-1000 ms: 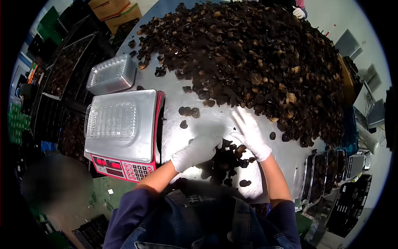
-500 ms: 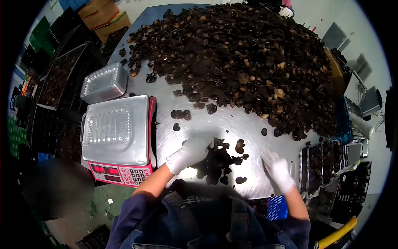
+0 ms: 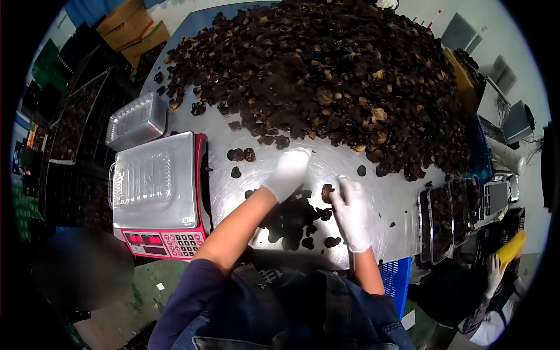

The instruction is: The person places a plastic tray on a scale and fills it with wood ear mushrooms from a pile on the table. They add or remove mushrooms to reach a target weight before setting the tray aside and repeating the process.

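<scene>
On the metal table [image 3: 233,192] lies a huge heap of dark, fungus-like pieces [image 3: 326,76]. My left hand [image 3: 290,172], in a white glove, is over the table between that heap and a small dark pile [image 3: 291,219]; its fingers are blurred. My right hand [image 3: 352,213], gloved too, lies with its fingers apart at the right side of the small pile, touching or beside a brown piece [image 3: 327,193]. A pink scale [image 3: 163,242] at the left carries a clear plastic tray [image 3: 144,177].
Stacked clear trays [image 3: 137,121] stand behind the scale. Filled trays [image 3: 446,216] line the table's right end. Dark racks [image 3: 81,122] and cardboard boxes [image 3: 125,26] are at the left. A person's arm [image 3: 494,277] reaches to a yellow object [image 3: 511,248] at lower right.
My left hand has moved forward, away from the small pile. My right hand has moved left, up to the pile's edge. Another person's arm now shows at the lower right.
</scene>
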A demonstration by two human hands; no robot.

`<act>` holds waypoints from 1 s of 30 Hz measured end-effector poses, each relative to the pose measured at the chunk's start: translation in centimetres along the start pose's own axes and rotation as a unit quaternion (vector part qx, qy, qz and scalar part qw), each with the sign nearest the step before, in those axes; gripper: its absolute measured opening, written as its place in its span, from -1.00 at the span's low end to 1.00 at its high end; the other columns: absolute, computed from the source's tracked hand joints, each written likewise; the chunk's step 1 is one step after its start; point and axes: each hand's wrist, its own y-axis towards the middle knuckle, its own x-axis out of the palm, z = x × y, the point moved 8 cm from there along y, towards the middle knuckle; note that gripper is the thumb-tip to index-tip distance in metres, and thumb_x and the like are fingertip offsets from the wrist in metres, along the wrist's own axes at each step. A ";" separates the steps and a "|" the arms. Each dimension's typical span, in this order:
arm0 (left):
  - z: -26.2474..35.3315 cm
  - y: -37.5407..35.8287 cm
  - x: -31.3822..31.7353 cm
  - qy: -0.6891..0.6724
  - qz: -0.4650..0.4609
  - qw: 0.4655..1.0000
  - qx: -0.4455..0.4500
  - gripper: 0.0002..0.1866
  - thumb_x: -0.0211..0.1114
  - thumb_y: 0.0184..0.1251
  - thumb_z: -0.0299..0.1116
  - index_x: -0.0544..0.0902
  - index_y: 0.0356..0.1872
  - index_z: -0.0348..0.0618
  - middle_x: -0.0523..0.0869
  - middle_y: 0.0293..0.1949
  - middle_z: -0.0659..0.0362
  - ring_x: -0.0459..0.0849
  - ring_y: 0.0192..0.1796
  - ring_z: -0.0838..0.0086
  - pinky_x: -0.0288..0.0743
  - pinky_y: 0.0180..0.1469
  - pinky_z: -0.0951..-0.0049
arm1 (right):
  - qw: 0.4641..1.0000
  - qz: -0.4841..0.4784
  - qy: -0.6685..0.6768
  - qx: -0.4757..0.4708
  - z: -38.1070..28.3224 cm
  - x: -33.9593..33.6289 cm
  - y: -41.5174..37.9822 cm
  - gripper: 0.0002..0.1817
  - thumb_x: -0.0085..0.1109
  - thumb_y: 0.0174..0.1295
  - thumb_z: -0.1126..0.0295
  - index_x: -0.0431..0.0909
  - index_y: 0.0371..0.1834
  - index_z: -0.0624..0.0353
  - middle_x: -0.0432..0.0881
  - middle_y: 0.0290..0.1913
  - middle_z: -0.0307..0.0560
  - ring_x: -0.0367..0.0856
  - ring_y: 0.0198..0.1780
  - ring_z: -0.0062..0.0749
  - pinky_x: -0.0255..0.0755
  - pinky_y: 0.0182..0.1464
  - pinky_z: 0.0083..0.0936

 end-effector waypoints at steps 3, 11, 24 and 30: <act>-1.1 1.9 2.0 0.073 -0.048 0.996 -0.018 -0.83 0.15 0.19 -0.43 0.68 -0.33 -0.26 0.71 -0.35 -0.08 0.70 -0.25 0.01 0.60 -0.11 0.13 | 0.963 -0.216 0.126 -0.097 -1.5 3.6 -1.3 -0.82 0.24 0.26 0.41 0.70 -0.11 0.14 0.68 -0.26 -0.06 0.63 -0.17 -0.11 0.49 0.01 -0.35; 10.4 -3.4 3.7 -0.277 -0.142 0.936 0.164 -0.65 0.30 0.22 -0.36 0.60 -0.01 -0.31 0.64 -0.16 -0.01 0.65 -0.12 0.16 0.57 0.00 0.21 | 0.993 0.059 -0.098 -0.004 8.1 -6.9 3.2 -0.87 0.25 0.26 0.42 0.73 -0.20 0.16 0.69 -0.27 0.03 0.69 -0.24 -0.08 0.54 -0.19 -0.29; 4.2 0.0 3.1 0.211 0.041 0.969 0.126 -0.26 0.40 -0.03 -0.24 0.51 0.25 -0.41 0.51 0.29 -0.28 0.63 0.23 0.07 0.61 0.10 0.31 | 0.987 -0.035 -0.074 -0.140 3.1 -0.9 5.4 -0.75 0.30 0.11 0.52 0.70 -0.10 0.12 0.72 -0.05 -0.04 0.64 0.06 -0.13 0.50 0.12 -0.32; 5.6 -0.6 1.8 0.292 -0.040 0.949 0.112 -0.43 0.16 0.21 -0.37 0.54 0.28 -0.36 0.51 0.29 -0.33 0.51 0.36 -0.02 0.50 0.23 0.42 | 0.953 0.107 -0.261 -0.114 4.5 -3.1 15.6 -0.74 0.39 0.04 0.35 0.71 -0.16 0.05 0.64 -0.30 -0.12 0.62 -0.18 -0.22 0.44 -0.15 -0.28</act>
